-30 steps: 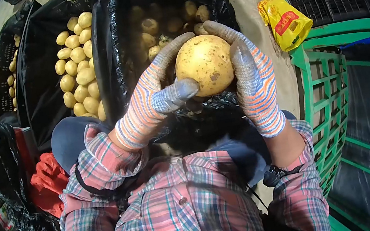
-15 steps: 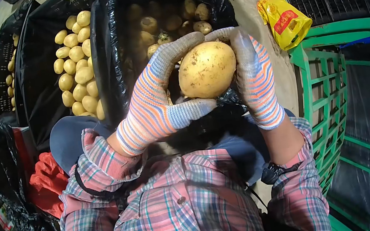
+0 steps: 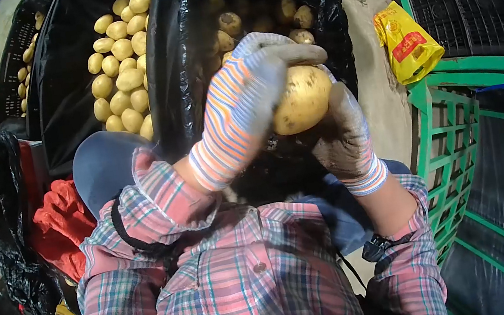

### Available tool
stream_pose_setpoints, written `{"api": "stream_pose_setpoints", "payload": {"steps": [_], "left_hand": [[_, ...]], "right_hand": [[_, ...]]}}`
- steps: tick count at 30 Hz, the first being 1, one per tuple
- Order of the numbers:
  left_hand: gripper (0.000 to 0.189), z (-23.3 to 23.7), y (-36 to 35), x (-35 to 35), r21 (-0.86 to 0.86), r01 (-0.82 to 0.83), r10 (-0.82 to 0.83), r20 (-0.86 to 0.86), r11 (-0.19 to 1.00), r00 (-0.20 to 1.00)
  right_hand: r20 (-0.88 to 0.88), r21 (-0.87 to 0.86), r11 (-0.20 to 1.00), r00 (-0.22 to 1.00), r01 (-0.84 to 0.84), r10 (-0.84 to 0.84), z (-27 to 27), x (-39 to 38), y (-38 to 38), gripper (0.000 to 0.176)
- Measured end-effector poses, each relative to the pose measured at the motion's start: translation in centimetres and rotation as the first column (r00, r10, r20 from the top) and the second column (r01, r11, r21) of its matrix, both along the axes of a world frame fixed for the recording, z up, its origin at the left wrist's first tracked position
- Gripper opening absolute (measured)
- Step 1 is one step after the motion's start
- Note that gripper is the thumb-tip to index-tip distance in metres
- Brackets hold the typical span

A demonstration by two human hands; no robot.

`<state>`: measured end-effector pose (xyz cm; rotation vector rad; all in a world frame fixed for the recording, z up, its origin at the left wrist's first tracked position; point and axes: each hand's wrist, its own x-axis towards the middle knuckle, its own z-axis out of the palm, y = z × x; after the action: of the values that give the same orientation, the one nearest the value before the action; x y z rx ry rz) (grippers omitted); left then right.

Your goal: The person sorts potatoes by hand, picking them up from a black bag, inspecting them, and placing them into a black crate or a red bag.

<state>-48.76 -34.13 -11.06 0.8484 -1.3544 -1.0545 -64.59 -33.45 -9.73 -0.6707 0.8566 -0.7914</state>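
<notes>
Potato [image 3: 302, 99]: held between left hand [image 3: 244, 103], over its top, and right hand [image 3: 343, 137], beneath it.
Lined bin [image 3: 337, 27]: set behind the potato.
Second bin [image 3: 70, 119]: placed left of it, with piled potatoes [image 3: 121, 66] inside.
Packet [image 3: 407, 43]: laid on the floor, at the right.

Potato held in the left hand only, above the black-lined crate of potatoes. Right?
Not only the left. The head view shows both gloved hands on it: the left hand wraps over the potato and the right hand cups it from below, above the black-lined crate of potatoes.
</notes>
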Motion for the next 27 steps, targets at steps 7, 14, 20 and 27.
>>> {"api": "stream_pose_setpoints", "payload": {"steps": [7, 14, 20, 27], "left_hand": [[0.053, -0.2, 0.5, -0.8, 0.205, 0.005, 0.037, -0.204, 0.979, 0.978], [0.085, 1.1, 0.6, -0.8, 0.356, 0.326, -0.159, -0.425, 0.876, 0.891], [0.083, 0.7, 0.4, -1.4, 0.258, 0.383, -0.199, -0.535, 0.887, 0.821], [0.084, 0.7, 0.5, -1.0, 0.290, 0.359, -0.171, -0.517, 0.887, 0.839]], "right_hand": [[0.054, -0.444, 0.895, 0.998, 0.042, -0.020, 0.5, -1.4, -1.4, 0.083], [-0.367, -0.774, 0.604, 0.912, -0.190, -0.184, 0.2, -2.7, -2.4, 0.082], [-0.073, -0.470, 0.880, 0.990, 0.071, -0.120, 1.1, -2.9, -2.5, 0.061], [-0.417, -0.752, 0.626, 0.884, -0.207, -0.209, 0.8, -3.4, -2.1, 0.071]]}}
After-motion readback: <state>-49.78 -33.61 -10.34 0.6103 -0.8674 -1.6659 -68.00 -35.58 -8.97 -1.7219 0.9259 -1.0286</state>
